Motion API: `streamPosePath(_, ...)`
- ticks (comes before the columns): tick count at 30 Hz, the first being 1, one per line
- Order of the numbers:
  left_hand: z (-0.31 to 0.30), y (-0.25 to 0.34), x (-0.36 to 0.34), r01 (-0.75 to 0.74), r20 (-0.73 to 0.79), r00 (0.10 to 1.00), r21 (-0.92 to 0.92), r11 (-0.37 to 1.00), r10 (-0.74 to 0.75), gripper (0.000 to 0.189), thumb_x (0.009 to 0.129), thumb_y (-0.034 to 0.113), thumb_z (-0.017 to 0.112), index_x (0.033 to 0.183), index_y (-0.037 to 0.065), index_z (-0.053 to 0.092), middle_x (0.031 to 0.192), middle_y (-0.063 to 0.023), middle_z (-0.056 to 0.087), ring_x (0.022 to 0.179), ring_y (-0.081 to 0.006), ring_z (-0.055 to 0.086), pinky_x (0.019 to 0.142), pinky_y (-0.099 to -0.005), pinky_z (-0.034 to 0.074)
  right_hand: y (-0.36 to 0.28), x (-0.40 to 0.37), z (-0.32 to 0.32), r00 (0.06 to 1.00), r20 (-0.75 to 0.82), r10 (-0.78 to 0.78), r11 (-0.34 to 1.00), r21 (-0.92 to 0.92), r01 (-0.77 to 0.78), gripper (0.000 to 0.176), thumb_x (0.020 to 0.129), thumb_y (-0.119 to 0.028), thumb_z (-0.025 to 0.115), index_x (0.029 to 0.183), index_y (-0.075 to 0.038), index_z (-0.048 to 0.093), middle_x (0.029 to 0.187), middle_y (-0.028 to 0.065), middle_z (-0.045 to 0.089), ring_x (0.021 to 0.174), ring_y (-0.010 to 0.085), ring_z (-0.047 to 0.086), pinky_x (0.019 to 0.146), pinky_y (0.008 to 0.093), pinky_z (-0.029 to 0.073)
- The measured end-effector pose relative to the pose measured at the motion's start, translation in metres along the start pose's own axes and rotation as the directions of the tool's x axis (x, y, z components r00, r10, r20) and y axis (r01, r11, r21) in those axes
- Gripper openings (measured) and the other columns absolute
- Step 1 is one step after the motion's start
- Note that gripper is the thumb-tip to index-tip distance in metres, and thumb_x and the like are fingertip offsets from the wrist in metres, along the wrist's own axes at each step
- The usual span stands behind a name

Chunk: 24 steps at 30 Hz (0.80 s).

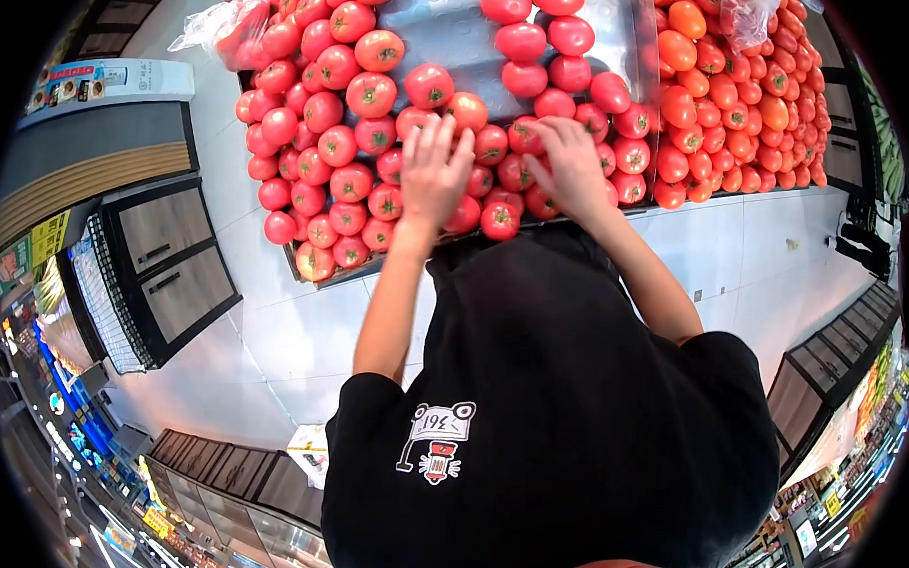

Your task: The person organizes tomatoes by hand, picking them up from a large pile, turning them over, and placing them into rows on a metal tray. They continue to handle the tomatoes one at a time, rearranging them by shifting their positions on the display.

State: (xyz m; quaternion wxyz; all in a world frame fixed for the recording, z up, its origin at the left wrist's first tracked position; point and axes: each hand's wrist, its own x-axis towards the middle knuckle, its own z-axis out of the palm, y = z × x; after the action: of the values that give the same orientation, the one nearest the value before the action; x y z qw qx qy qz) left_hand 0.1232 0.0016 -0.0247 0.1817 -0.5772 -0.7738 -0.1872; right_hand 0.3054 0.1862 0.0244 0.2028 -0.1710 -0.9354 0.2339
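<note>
Rows of red tomatoes [351, 182] with green stem ends fill the front of a display bin [446, 44] in the head view. My left hand [437, 174] rests on several of them left of centre, its fingers stretched out and slightly apart. One tomato [465, 110] touches its fingertips. To the right, my right hand [574, 170] lies over other tomatoes, thumb apart from the fingers. Its fingertips reach a tomato [524, 135] beside them. Neither hand visibly lifts anything; the surfaces under both palms are hidden.
A clear divider [647, 87] separates these from orange-red tomatoes [739, 114] on the right. Plastic bags [227, 30] lie on the heap at the upper left, and another bag [750, 8] at the upper right. Dark wooden cabinets [168, 259] stand across the pale floor [296, 335].
</note>
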Motion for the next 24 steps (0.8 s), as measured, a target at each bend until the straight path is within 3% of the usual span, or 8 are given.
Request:
streamPosePath(2,-0.006,-0.022,0.011,-0.118,0.071,0.99,-0.023,0.993,0.12,0.045,0.099,0.025,0.075,0.143,0.017,0.073,0.158,-0.0121,0.062,0.151,-0.0328,0.056,0.13,-0.0552,0.036,-0.014,-0.015,0.017,0.988,0.151,0.013,0.987,0.154,-0.036,0.046,0.094,-0.02,0.082,0.135,-0.005,0.068,0.131,0.0153,0.068,0.127,0.0369,0.063,0.11,0.0491,0.051)
streamPosePath(4,-0.004,-0.041,0.034,-0.427,0.171,0.895,0.069,0.901,0.411,0.047,0.1,0.022,0.069,0.147,0.018,0.069,0.161,-0.0115,0.061,0.153,-0.0311,0.055,0.131,-0.0548,0.036,-0.025,-0.027,0.028,0.964,0.225,-0.139,0.974,0.206,0.093,0.04,0.095,-0.026,0.082,0.128,-0.007,0.071,0.127,0.0136,0.069,0.123,0.0344,0.064,0.108,0.0474,0.052)
streamPosePath(6,0.011,-0.057,0.055,-0.56,0.196,0.817,0.049,0.827,0.541,0.052,0.099,0.02,0.065,0.151,0.019,0.064,0.161,-0.0115,0.061,0.153,-0.0303,0.055,0.131,-0.0542,0.036,-0.04,-0.038,0.028,0.921,0.332,-0.206,0.97,0.194,0.147,0.039,0.095,-0.029,0.082,0.126,-0.007,0.072,0.126,0.0127,0.068,0.122,0.0336,0.064,0.108,0.0466,0.052)
streamPosePath(8,0.01,-0.068,0.077,-0.629,0.22,0.76,0.015,0.777,0.611,0.052,0.097,0.028,0.073,0.146,0.021,0.062,0.151,-0.0137,0.065,0.145,-0.0309,0.06,0.131,-0.0542,0.037,-0.048,-0.049,0.034,0.915,0.335,-0.227,0.962,0.224,0.157,0.04,0.097,-0.033,0.081,0.126,-0.007,0.072,0.128,0.0116,0.067,0.124,0.0337,0.062,0.108,0.0464,0.052)
streamPosePath(11,0.015,-0.073,0.093,-0.626,0.229,0.743,-0.093,0.774,0.629,0.051,0.09,0.036,0.085,0.135,0.022,0.064,0.126,-0.0069,0.07,0.125,-0.0269,0.066,0.127,-0.0525,0.04,-0.058,-0.045,0.03,0.935,0.314,-0.164,0.974,0.204,0.102,0.042,0.097,-0.032,0.081,0.128,-0.006,0.071,0.129,0.0124,0.067,0.125,0.0346,0.061,0.109,0.047,0.052)
streamPosePath(20,-0.004,-0.082,0.12,-0.545,0.405,0.752,-0.061,0.836,0.52,0.068,0.085,0.055,0.087,0.139,0.018,0.067,0.118,-0.0051,0.07,0.124,-0.0257,0.065,0.123,-0.0536,0.042,-0.072,-0.043,0.044,0.985,0.138,0.107,0.973,0.191,-0.132,0.052,0.097,-0.026,0.082,0.142,-0.005,0.066,0.138,0.0176,0.067,0.131,0.0383,0.062,0.113,0.0482,0.051)
streamPosePath(22,0.002,-0.106,0.124,-0.502,0.286,0.812,-0.103,0.858,0.509,0.07,0.084,0.061,0.085,0.134,0.016,0.066,0.115,-0.0075,0.072,0.118,-0.0281,0.068,0.105,-0.051,0.052,-0.076,-0.046,0.046,0.981,0.158,0.114,0.972,0.185,-0.143,0.055,0.097,-0.027,0.083,0.144,-0.004,0.065,0.139,0.0179,0.066,0.133,0.0385,0.062,0.114,0.0488,0.05)
streamPosePath(24,-0.002,-0.13,0.128,-0.475,0.216,0.845,-0.117,0.872,0.489,0.072,0.085,0.057,0.085,0.141,0.017,0.065,0.121,-0.0061,0.071,0.122,-0.0283,0.069,0.11,-0.0479,0.051,-0.079,-0.041,0.05,0.986,0.123,0.109,0.977,0.171,-0.129,0.056,0.096,-0.025,0.084,0.144,-0.003,0.064,0.141,0.0188,0.066,0.133,0.0389,0.061,0.114,0.0488,0.05)
